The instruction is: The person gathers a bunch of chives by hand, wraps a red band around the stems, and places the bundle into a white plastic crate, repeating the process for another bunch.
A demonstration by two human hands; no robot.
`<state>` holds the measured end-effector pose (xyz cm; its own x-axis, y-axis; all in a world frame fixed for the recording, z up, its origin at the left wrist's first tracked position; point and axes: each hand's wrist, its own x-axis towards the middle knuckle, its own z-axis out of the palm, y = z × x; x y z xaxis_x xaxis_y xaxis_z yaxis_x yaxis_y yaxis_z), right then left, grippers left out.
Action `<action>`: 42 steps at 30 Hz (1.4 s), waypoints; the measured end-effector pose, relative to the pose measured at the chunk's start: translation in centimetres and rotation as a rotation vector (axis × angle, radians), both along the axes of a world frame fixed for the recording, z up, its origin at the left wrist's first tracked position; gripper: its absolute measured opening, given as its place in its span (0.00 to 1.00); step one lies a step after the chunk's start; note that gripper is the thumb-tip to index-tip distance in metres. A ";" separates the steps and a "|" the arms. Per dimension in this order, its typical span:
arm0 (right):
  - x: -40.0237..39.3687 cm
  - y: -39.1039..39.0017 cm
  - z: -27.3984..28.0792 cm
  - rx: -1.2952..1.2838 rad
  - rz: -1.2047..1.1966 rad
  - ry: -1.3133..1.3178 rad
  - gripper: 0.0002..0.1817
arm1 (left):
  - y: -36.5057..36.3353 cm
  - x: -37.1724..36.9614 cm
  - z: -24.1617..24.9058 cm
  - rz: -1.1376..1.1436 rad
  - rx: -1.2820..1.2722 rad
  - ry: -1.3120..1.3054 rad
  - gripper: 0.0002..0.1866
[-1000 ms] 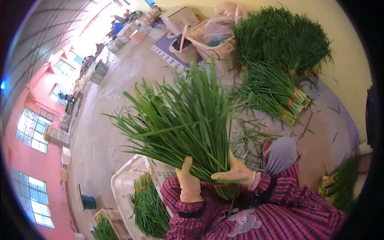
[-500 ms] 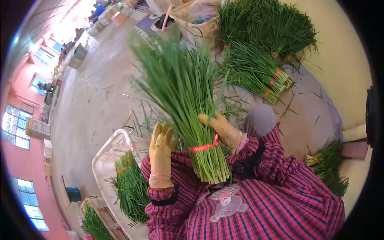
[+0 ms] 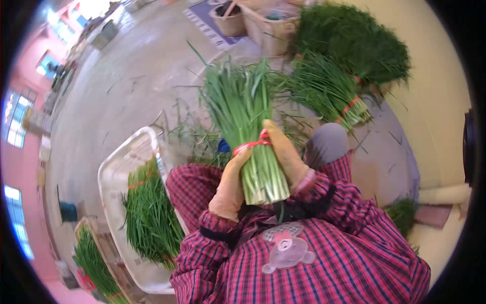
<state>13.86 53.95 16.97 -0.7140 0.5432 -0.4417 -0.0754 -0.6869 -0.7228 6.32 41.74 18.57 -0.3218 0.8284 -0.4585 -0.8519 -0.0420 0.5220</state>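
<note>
Before my chest stands a bunch of garlic chives point(image 3: 235, 111), its leaves pointing away from me and its pale cut stems towards me. A red tie point(image 3: 248, 146) circles the stems. My left hand point(image 3: 230, 185), in a yellowish glove, is closed on the bunch's left side below the tie, its fingers mostly hidden behind the stems. My right hand point(image 3: 286, 154), gloved the same way, grips the right side with the thumb by the tie's knot.
A white plastic basket point(image 3: 109, 187) with tied chives point(image 3: 147, 218) stands at my left, a second crate point(image 3: 93, 225) beyond it. More tied bunches point(image 3: 329, 91) are piled ahead on the right. Loose leaves litter the floor point(image 3: 187, 126). Ahead are a bucket point(image 3: 230, 23) and a large container point(image 3: 268, 38).
My left hand, open beside the bunch before, has come in and closed on its stems. The bunch stands more upright and a little farther from my body. The view has shifted.
</note>
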 end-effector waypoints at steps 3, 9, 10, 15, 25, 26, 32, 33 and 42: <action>2.3 -2.8 2.1 0.208 0.082 0.169 0.23 | -0.3 -0.5 0.0 0.050 0.024 0.107 0.20; 5.3 -4.2 3.4 0.462 0.301 0.052 0.31 | -0.8 -0.6 0.3 0.143 0.062 0.220 0.17; 5.5 -4.2 4.0 0.473 0.327 0.018 0.31 | -0.9 -0.5 0.6 0.165 0.089 0.237 0.17; 6.6 -4.3 6.5 0.585 0.480 -0.037 0.34 | -1.2 -0.7 1.8 0.236 0.169 0.256 0.22; -3.1 -5.2 9.0 0.644 0.680 0.154 0.45 | -14.4 -8.0 9.0 0.426 0.083 0.577 0.25; -3.3 -5.2 8.8 0.632 0.693 0.152 0.45 | -17.4 -9.4 9.8 0.375 -0.021 0.724 0.27; -4.1 -6.2 6.5 0.535 0.890 0.054 0.40 | -33.0 -12.5 6.7 0.394 -0.714 1.194 0.39; -4.2 -6.7 6.4 0.512 0.892 0.023 0.39 | -35.3 -12.5 5.4 0.363 -0.820 1.217 0.40; -6.5 -8.1 4.8 0.455 0.944 -0.080 0.36 | -48.0 -9.8 -7.7 0.013 -1.324 1.067 0.43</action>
<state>7.32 45.89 21.81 -0.9119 -0.0922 -0.4000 0.4083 -0.1047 -0.9068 -3.46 -6.30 10.84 -0.9242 0.0797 -0.3736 -0.1283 0.8564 0.5000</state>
